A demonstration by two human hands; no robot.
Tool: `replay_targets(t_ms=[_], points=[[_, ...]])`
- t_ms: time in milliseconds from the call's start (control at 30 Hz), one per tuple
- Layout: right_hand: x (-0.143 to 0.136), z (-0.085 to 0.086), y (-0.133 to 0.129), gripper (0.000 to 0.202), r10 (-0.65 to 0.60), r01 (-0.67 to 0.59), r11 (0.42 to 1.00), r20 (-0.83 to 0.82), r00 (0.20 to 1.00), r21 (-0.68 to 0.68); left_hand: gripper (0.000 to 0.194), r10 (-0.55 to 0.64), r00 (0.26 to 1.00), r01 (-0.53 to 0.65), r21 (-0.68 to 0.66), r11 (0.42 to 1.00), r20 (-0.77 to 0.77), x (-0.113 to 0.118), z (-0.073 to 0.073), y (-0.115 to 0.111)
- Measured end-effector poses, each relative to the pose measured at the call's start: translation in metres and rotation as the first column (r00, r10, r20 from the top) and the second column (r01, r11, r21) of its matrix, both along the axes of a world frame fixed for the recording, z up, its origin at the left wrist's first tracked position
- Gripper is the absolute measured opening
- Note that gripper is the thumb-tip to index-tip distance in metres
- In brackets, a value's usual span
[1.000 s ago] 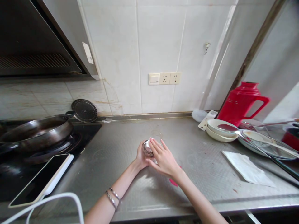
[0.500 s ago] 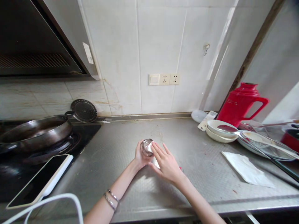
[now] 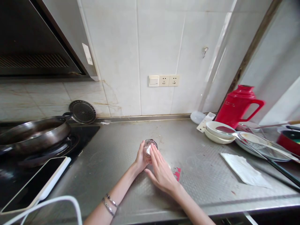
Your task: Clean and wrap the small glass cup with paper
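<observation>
My left hand (image 3: pixel 141 160) is wrapped around a small clear glass cup (image 3: pixel 148 143), whose round mouth faces up toward me. Against the cup's near right side, a white tissue (image 3: pixel 148 150) is pressed under the fingers of my right hand (image 3: pixel 161 172). Most of the tissue is hidden by those fingers, which lie together, with the thumb held apart. Just right of my right hand, a red-patterned scrap (image 3: pixel 177 174) lies flat on the steel counter (image 3: pixel 112 140).
On the left are a pan (image 3: pixel 39 134) on the black hob, a phone (image 3: pixel 34 184) and a white cable (image 3: pixel 70 198). To the right are a folded napkin (image 3: pixel 243 168), stacked bowls (image 3: pixel 217 137), plates with long utensils, and a red thermos (image 3: pixel 236 106).
My right hand and the tissue have shifted slightly left across the cup. More of the red-patterned scrap shows beside my right hand. The camera view has turned a little.
</observation>
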State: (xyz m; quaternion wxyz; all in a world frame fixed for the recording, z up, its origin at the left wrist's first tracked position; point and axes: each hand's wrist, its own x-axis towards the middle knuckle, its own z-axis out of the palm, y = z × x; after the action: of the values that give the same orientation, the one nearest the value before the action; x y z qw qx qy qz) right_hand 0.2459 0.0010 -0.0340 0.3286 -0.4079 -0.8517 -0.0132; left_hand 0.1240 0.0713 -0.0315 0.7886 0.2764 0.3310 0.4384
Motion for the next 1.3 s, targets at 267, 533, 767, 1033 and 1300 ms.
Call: replay_targets(t_ms=[267, 533, 767, 1033, 1300], points=[[0.000, 0.006, 0.008, 0.070, -0.007, -0.025, 0.992, -0.257, 0.966, -0.124, 0.071, 0.091, 0.964, 0.019, 0.402, 0.915, -0.251, 0.007, -0.002, -0.007], [0.013, 0.012, 0.026, 0.055, -0.141, -0.176, 0.895, -0.635, 0.760, -0.410, 0.068, 0.470, 0.618, 0.293, 0.739, 0.606, -0.630, -0.012, 0.009, 0.001], [0.023, 0.009, 0.041, 0.051, -0.277, -0.297, 0.800, -0.760, 0.587, -0.521, 0.083, 0.699, 0.246, 0.461, 0.715, 0.525, -0.672, -0.016, 0.016, -0.001], [0.014, 0.008, 0.063, 0.047, -0.315, -0.258, 0.838, -0.811, 0.492, -0.481, 0.075, 0.702, 0.216, 0.554, 0.677, 0.485, -0.679, -0.014, 0.018, -0.006], [-0.004, -0.003, 0.081, 0.044, -0.416, -0.500, 0.713, -0.871, 0.263, -0.491, 0.086, 0.729, 0.281, 0.485, 0.748, 0.453, -0.624, -0.012, 0.006, -0.001]])
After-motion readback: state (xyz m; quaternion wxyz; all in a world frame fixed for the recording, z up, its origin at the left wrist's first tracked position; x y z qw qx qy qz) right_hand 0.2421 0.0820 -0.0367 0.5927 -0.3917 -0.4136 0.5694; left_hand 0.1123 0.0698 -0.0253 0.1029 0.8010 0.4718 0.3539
